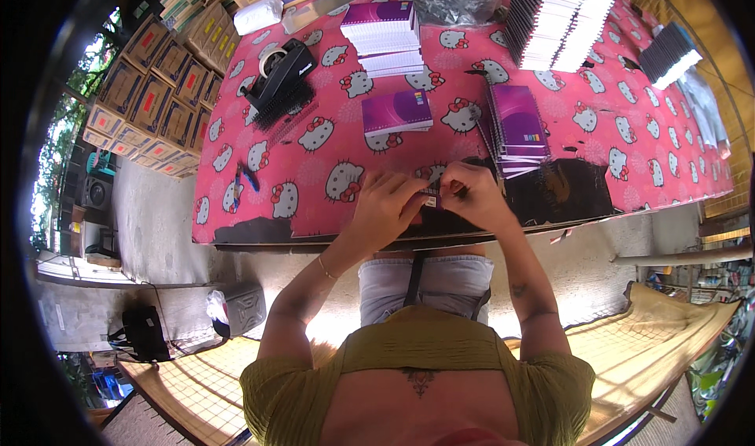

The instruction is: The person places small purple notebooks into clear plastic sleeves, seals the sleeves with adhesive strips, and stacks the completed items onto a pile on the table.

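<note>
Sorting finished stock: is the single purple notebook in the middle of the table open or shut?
Shut: the purple notebook lies flat on the pink tablecloth, cover up, no pages spread.

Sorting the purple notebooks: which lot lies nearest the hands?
The fanned pile just beyond the right hand; the single notebook and the tall stack lie farther back.

Pink cartoon-cat tablecloth [330,143] carries black tape dispenser [281,72], purple notebook [397,112], notebook stack [519,127], white spiral pads [558,21], blue pen [250,178]; cardboard boxes [149,100] on floor at left
</note>
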